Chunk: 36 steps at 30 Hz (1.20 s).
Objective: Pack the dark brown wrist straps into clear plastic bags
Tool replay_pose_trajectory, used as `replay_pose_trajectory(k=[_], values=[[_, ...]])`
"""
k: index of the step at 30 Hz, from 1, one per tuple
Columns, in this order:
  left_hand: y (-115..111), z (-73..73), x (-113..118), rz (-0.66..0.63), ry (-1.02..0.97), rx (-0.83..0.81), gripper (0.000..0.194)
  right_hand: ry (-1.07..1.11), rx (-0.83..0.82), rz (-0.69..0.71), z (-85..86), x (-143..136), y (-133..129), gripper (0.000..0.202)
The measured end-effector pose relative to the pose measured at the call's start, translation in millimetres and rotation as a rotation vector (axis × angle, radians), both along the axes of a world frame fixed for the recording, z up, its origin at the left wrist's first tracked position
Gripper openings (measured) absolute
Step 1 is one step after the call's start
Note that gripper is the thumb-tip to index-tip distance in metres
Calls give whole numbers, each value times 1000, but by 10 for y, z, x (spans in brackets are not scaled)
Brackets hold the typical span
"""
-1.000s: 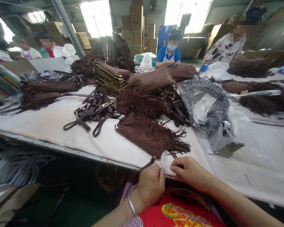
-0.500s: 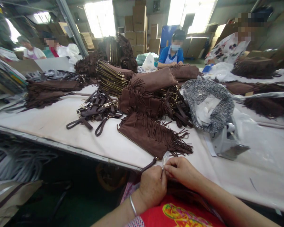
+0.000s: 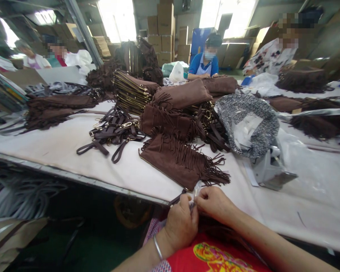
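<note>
Since a second ago, the right hand (image 3: 215, 204) is closing the gap to the left hand (image 3: 183, 220). Both are pinching a bit of clear plastic (image 3: 197, 187) at the near corner of the brown bag (image 3: 170, 160), which is lying on the table (image 3: 68, 162), fringe spreading rightward. Straps (image 3: 116, 130) are lying to its left, grey cloth (image 3: 266, 121) to its right.

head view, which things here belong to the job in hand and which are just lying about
Seem in use:
clear plastic held by the left hand and right hand
fringed bag just beyond them
strap at its near corner

Seem just lying about:
speckled grey cloth
cardboard boxes
pale coils, lower left
</note>
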<state>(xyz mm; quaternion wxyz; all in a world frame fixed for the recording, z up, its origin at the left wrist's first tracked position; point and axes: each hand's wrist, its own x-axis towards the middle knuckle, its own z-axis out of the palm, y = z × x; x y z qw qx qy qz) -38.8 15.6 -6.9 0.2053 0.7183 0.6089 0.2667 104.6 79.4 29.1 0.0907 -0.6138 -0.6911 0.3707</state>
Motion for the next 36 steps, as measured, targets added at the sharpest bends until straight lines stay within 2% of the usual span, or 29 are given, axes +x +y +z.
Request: replay_pose_trajectory(k=[2, 5, 12, 20, 25, 30, 36], values=[[-20, -23, -11, 19, -54, 11, 29, 22, 10, 1, 7, -1, -6, 21], [-26, -47, -32, -24, -105, 30, 42, 54, 27, 9, 28, -1, -17, 22], [19, 2, -44, -111, -64, -1, 24, 82, -12, -70, 46, 7, -54, 25], [37, 85, -26, -127, -140, -71, 24, 132, 63, -51, 74, 40, -157, 29], [70, 156, -11, -35, -217, -116, 24, 293, -63, -58, 85, 114, -211, 24], [127, 217, 52, 86, -460, -324, 24, 363, -96, -168, 67, 109, -290, 21], [167, 290, 113, 237, -1012, -838, 20, 429, -149, -270, -15, 71, -352, 18]])
